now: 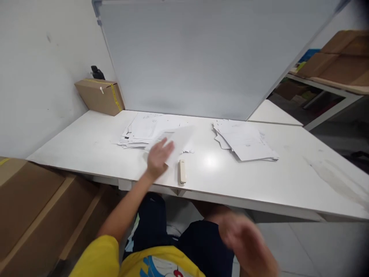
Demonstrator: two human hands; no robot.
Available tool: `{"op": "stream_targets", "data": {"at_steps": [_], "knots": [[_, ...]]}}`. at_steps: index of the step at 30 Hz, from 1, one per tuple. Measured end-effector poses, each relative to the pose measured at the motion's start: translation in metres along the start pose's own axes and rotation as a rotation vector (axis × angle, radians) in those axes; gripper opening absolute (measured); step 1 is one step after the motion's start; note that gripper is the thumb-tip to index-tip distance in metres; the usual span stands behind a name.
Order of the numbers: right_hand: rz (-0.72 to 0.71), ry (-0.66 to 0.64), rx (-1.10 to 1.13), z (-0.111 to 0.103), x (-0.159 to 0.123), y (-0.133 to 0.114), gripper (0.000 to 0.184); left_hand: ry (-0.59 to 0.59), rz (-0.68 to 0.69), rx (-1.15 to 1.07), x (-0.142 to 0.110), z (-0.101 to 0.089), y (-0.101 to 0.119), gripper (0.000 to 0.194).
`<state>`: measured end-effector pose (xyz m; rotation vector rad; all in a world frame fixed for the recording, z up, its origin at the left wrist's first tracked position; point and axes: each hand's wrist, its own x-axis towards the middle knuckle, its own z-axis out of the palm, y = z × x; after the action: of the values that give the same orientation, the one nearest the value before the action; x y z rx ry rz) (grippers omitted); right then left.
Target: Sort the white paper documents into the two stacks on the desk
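A stapler [182, 172] (cream) lies near the left hand [158, 158].

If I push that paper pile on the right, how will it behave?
The paper pile will probably fan apart, since its sheets lie askew. Thin as they look, the top ones may droop if lifted by a corner. The desk shines, hinting at a smooth surface, so sliding could be easy.

Glare spots the brightly lit desk [208, 169], while blur smears the hands [240, 232].

Right grip [242, 235] blurred; sheet [183, 137] smeared; writing [154, 120] on papers [137, 132] too small to read; yellow shirt [128, 266] cut off below.
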<state>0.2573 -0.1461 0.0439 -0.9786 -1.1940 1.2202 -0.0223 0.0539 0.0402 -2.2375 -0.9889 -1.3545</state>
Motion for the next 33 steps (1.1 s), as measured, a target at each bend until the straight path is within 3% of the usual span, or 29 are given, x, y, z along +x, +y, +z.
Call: {"op": "stream_targets", "data": {"at_steps": [1,4,6,8,11,14,16,18,20,22,26,29,33], "knots": [[0.028,0.045,0.073,0.006,0.011,0.009,0.049,-0.003,0.072,-0.031,0.0,-0.001,0.029,0.044],[0.13,0.259,0.269,0.017,0.037,0.031,0.058,-0.218,0.181,-0.146,-0.008,0.007,0.111,0.045],[0.175,0.431,0.268,0.015,0.045,0.04,0.051,-0.299,0.27,-0.188,-0.018,0.016,0.146,0.04],[0.168,0.602,0.222,0.005,0.047,0.048,0.042,-0.367,0.334,-0.202,-0.028,0.024,0.161,0.041],[0.076,0.779,0.1,-0.025,0.047,0.056,0.037,-0.472,0.332,-0.281,-0.033,0.029,0.161,0.054],[-0.052,0.853,-0.161,-0.066,0.056,0.05,0.033,-0.399,0.118,-0.445,-0.023,0.035,0.153,0.07],[-0.176,0.821,-0.25,-0.091,0.071,0.037,0.03,-0.288,-0.121,-0.532,-0.011,0.048,0.149,0.078],[-0.313,0.69,-0.226,-0.11,0.089,0.023,0.021,-0.223,-0.299,-0.599,0.001,0.07,0.147,0.087],[-0.394,0.597,-0.136,-0.121,0.108,0.014,0.017,-0.215,-0.358,-0.665,0.01,0.096,0.143,0.095],[-0.372,0.614,-0.049,-0.127,0.123,0.014,0.017,-0.231,-0.397,-0.732,0.014,0.116,0.138,0.099],[-0.232,0.688,0.004,-0.132,0.132,0.035,0.029,-0.22,-0.539,-0.801,0.01,0.127,0.13,0.075],[-0.231,0.682,0.0,-0.134,0.128,0.051,0.031,-0.176,-0.62,-0.834,0.007,0.12,0.13,0.049],[-0.245,0.688,-0.021,-0.135,0.123,0.058,0.028,-0.092,-0.686,-0.913,0.007,0.115,0.131,0.028]]}}
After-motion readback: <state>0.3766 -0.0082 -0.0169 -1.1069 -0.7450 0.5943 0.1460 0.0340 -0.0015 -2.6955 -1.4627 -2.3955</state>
